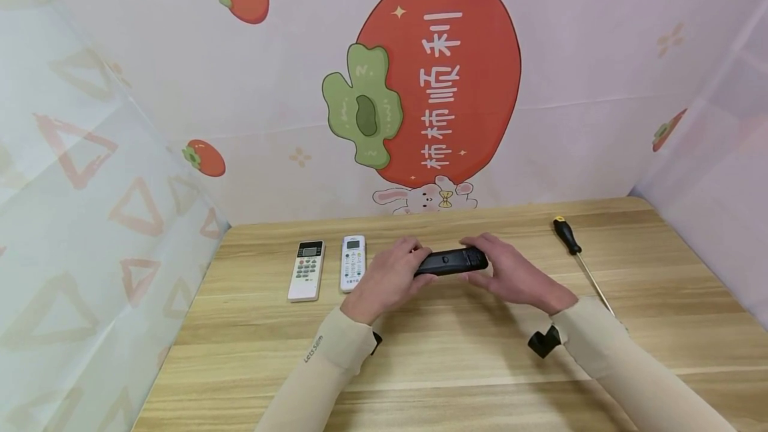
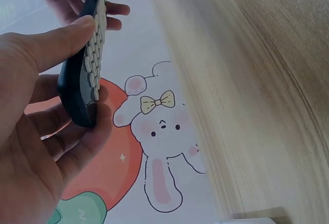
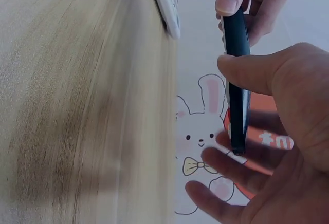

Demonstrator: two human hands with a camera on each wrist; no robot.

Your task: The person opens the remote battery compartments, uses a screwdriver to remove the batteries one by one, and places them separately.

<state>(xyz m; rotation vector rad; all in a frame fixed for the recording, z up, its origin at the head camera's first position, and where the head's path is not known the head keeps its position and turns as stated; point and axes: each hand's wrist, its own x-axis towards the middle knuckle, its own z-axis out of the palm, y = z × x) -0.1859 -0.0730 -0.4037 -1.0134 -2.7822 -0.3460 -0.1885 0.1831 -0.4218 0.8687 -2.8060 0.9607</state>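
Note:
Both hands hold a black remote (image 1: 450,262) above the table, one at each end. In the head view the left hand (image 1: 393,275) grips its left end and the right hand (image 1: 507,271) its right end. The left wrist view shows the left hand (image 2: 38,111) with its thumb on one long edge of the remote (image 2: 77,85) and its fingers under the other; light buttons line one face. In the right wrist view the right hand (image 3: 288,116) has its thumb against the dark remote (image 3: 237,90), fingers around the far side.
Two white remotes (image 1: 307,272) (image 1: 353,263) lie at the table's back left. A screwdriver (image 1: 567,235) with a black and yellow handle lies at the right, its shaft passing near the right sleeve. Patterned sheets stand behind the wooden table (image 1: 252,352) and at its sides.

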